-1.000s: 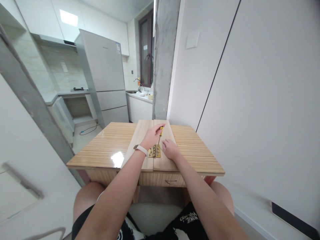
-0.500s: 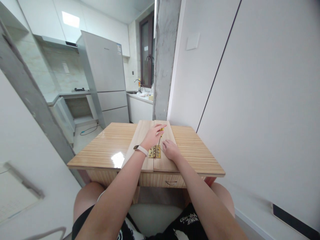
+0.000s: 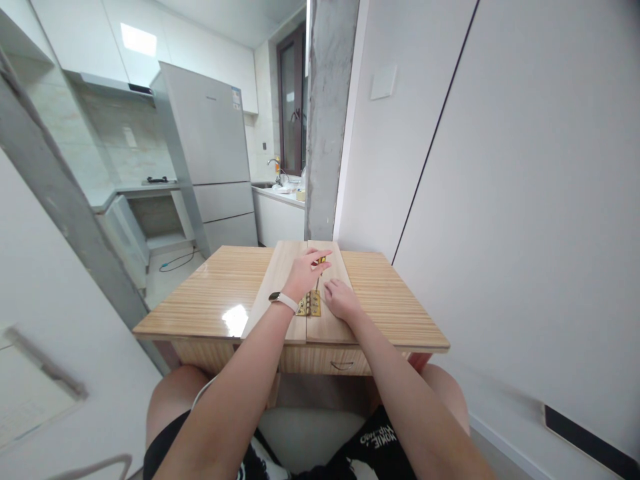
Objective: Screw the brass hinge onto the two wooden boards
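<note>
My left hand (image 3: 306, 272), with a white-banded watch on its wrist, has its thumb and fingers around the yellow-and-black handle of a screwdriver (image 3: 322, 260). The screwdriver stands nearly upright, its thin shaft reaching down to the far edge of a brass hinge (image 3: 314, 304). That hinge lies across the seam between two pale wooden boards (image 3: 327, 330), partly hidden by my left wrist. On the right-hand board rests my right hand (image 3: 341, 299), its fingers curled in just right of the hinge and shaft. What its fingertips hold, if anything, is hidden.
The boards lie on a striped wooden table (image 3: 200, 300) with a drawer (image 3: 320, 361) at its front. My legs are under either side of the table. A white wall (image 3: 500, 200) rises at the right, and a fridge (image 3: 215, 133) stands beyond at the left.
My left hand has shifted and turned slightly around the screwdriver handle, its wrist moving a little. My right hand stays in place on the board.
</note>
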A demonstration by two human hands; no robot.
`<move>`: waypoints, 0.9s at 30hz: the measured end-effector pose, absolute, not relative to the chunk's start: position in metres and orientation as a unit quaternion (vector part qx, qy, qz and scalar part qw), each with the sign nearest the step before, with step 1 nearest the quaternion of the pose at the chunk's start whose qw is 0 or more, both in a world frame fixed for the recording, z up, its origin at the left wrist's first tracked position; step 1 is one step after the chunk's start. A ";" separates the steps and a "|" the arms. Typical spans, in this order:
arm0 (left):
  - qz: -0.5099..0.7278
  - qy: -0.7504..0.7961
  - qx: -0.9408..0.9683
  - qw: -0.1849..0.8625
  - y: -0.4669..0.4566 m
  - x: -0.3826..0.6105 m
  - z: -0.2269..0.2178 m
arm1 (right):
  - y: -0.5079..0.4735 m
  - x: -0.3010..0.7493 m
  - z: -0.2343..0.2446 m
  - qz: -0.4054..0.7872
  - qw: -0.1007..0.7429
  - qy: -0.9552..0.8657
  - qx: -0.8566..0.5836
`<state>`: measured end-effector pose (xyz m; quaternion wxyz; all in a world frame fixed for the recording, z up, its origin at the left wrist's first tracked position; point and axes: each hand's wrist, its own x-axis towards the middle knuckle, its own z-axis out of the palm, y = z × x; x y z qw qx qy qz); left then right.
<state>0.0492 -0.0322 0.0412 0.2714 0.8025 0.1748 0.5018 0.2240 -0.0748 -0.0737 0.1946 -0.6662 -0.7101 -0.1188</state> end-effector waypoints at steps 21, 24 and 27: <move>0.483 0.155 0.812 0.289 -0.032 0.044 0.043 | -0.083 0.218 -0.063 -0.112 0.193 -0.713 -0.665; 0.480 0.133 0.821 0.281 -0.030 0.044 0.041 | -0.084 0.218 -0.064 -0.120 0.201 -0.713 -0.661; 0.477 0.142 0.810 0.310 -0.028 0.045 0.038 | -0.085 0.217 -0.063 -0.119 0.202 -0.713 -0.661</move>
